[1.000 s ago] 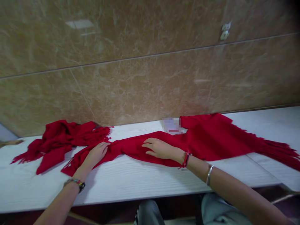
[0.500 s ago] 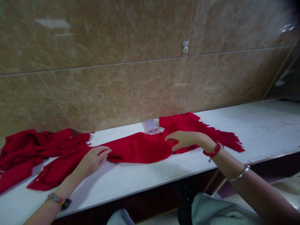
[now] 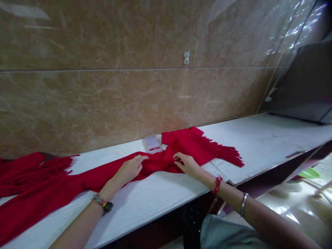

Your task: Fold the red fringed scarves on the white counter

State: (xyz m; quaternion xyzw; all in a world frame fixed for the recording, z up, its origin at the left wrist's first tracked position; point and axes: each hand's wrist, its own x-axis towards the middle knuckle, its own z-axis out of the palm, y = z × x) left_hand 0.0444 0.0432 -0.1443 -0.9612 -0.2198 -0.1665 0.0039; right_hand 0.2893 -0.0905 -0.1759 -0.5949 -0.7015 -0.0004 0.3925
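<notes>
A long red scarf (image 3: 103, 174) lies stretched along the white counter, its fringed end (image 3: 229, 154) to the right. My left hand (image 3: 129, 168) is on the middle of it, fingers bent around the cloth. A short way to the right, my right hand (image 3: 188, 166) pinches the near edge between thumb and fingers. Between both hands the fabric is drawn into folds. Just behind the scarf, near the wall, lies a small pale card-like item (image 3: 153, 143), partly blurred out. More red fringed cloth (image 3: 38, 173) is heaped at the far left.
The white counter (image 3: 249, 138) runs along a brown marbled tile wall (image 3: 116, 103) with a small white hook (image 3: 186, 58). A large dark grey box-like object (image 3: 306, 83) stands at the right end. A green basin (image 3: 310, 173) is down by the floor at right.
The view has turned right. My right hand has come down onto the scarf's near edge, and my left hand has moved right along it. The cloth between them has bunched into folds.
</notes>
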